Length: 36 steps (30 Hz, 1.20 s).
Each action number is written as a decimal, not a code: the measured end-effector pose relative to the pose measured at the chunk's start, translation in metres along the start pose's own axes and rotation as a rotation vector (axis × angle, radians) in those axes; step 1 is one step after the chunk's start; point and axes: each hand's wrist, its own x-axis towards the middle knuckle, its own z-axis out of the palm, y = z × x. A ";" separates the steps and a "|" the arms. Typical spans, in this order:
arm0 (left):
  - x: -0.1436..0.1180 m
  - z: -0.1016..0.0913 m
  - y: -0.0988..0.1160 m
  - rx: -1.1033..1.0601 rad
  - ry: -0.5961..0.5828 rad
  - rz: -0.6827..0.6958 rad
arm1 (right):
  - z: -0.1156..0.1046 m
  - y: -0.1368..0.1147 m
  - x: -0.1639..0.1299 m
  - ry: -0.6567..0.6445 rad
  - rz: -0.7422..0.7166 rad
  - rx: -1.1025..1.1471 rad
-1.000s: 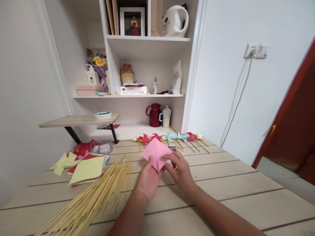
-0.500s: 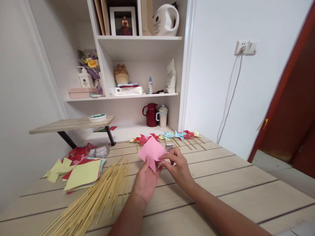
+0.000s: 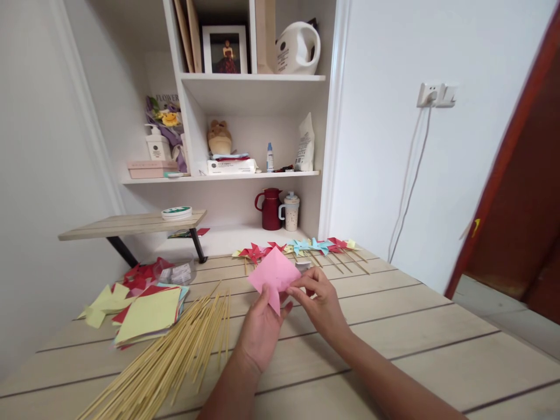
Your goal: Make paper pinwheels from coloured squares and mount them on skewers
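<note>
A pink paper square with cut, folded corners is held up over the table. Its lower point hangs between my hands. My left hand grips it from below, thumb on the front face and the fingers mostly hidden behind. On the right edge, my right hand pinches a corner of the paper between thumb and fingertips. Just behind the paper lie finished pinwheels in red, light blue and yellow on sticks. To the left of my left hand is a spread bundle of thin wooden sticks.
A stack of coloured paper squares lies at the left, beside cut yellow paper and a clear plastic box. A small raised stand is behind them. At the back, a red jug and a cup stand under shelves.
The view has shifted slightly, so the scene sits a little lower in the picture. Both hands keep their hold on the pink paper, with little visible change.
</note>
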 end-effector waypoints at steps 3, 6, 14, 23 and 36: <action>0.001 -0.001 -0.001 0.006 -0.014 0.008 | 0.000 -0.001 0.001 -0.012 0.013 -0.012; 0.001 0.000 -0.002 0.010 -0.038 0.018 | -0.001 -0.002 0.002 -0.012 0.028 -0.037; -0.003 0.006 -0.004 0.110 -0.136 0.081 | 0.000 -0.003 0.003 -0.026 0.044 -0.065; -0.002 0.006 -0.004 0.288 0.040 0.191 | 0.000 -0.006 0.001 -0.060 -0.019 -0.065; 0.001 0.003 0.001 0.920 0.138 0.259 | -0.041 -0.012 0.020 -0.140 -0.015 -0.031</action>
